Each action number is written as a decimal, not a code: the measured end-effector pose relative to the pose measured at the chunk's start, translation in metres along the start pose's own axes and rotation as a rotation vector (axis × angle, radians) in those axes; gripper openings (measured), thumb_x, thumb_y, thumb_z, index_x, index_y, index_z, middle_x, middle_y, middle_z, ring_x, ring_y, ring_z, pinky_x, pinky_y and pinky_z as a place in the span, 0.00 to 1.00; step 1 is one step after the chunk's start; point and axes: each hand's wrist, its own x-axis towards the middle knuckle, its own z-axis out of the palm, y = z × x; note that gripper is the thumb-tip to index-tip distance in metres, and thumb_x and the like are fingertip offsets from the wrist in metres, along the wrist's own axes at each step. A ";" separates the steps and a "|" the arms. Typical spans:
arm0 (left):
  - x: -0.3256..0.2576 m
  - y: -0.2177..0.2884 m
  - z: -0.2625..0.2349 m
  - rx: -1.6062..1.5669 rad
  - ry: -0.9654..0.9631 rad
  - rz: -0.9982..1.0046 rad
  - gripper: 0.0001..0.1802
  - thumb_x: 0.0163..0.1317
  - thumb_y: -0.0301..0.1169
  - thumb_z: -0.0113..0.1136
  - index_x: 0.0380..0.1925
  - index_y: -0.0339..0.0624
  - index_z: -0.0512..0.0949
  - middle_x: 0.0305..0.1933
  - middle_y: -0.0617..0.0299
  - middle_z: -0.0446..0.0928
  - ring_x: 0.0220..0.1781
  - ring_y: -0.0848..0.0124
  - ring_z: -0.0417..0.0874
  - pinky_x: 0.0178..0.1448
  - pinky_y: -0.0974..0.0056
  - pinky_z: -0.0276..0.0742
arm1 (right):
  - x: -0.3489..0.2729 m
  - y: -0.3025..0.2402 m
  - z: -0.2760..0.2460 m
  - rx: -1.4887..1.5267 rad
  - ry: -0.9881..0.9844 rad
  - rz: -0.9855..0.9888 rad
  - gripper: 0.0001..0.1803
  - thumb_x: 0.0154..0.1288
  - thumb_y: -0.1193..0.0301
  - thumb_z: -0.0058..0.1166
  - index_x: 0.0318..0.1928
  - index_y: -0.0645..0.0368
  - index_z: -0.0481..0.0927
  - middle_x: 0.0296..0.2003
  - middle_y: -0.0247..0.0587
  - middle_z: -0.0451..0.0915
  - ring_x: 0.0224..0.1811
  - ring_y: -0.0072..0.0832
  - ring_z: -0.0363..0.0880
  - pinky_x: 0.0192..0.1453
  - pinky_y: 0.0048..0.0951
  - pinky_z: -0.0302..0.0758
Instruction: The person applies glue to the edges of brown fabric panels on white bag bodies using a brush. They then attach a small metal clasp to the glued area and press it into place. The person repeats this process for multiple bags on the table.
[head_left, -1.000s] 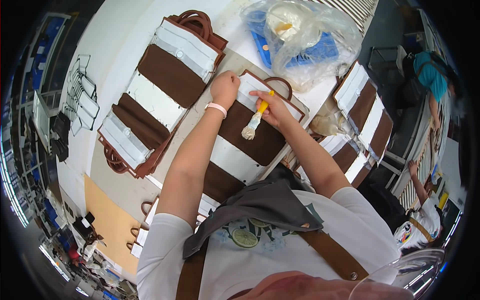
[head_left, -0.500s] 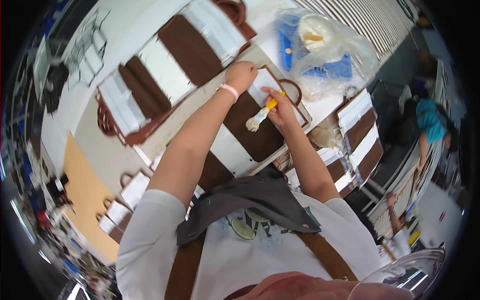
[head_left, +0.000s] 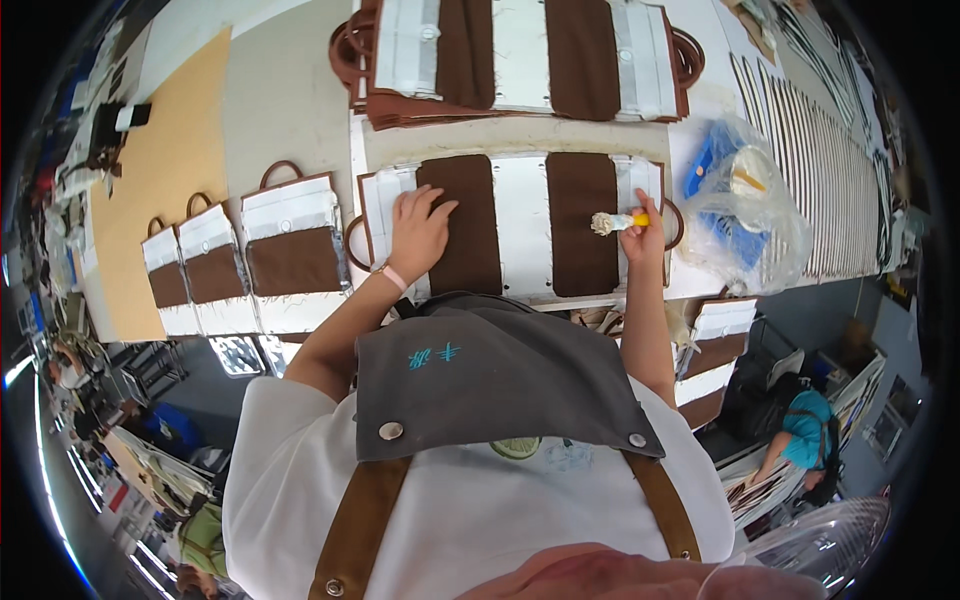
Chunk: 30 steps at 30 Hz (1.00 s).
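A flat, opened-out bag piece lies in front of me, with brown and white panels and a brown loop handle at each end. My left hand rests on its left part, fingers spread over the white strip and the brown panel edge. In my right hand is a brush with a yellow handle and pale, clotted bristles. The brush points left over the right brown panel; whether its bristles touch the cloth I cannot tell. My right fingers are by the white strip at the right end.
Beyond the piece lies a stack of similar bag pieces. At right, a blue basket under clear plastic holds a white tub. Several bag pieces lie at left. Long thin strips cover the far right. A co-worker in teal is at lower right.
The view has turned, so the bag piece now lies level. My left hand has moved from near its right end to its left part. My right hand still holds the brush.
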 end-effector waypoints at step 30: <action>-0.029 -0.066 -0.010 -0.252 0.356 -0.456 0.13 0.54 0.20 0.53 0.41 0.38 0.77 0.45 0.45 0.74 0.46 0.49 0.75 0.53 0.55 0.71 | 0.003 -0.019 0.015 -0.089 0.239 -0.013 0.20 0.69 0.61 0.46 0.49 0.66 0.75 0.22 0.33 0.73 0.13 0.18 0.59 0.16 0.19 0.57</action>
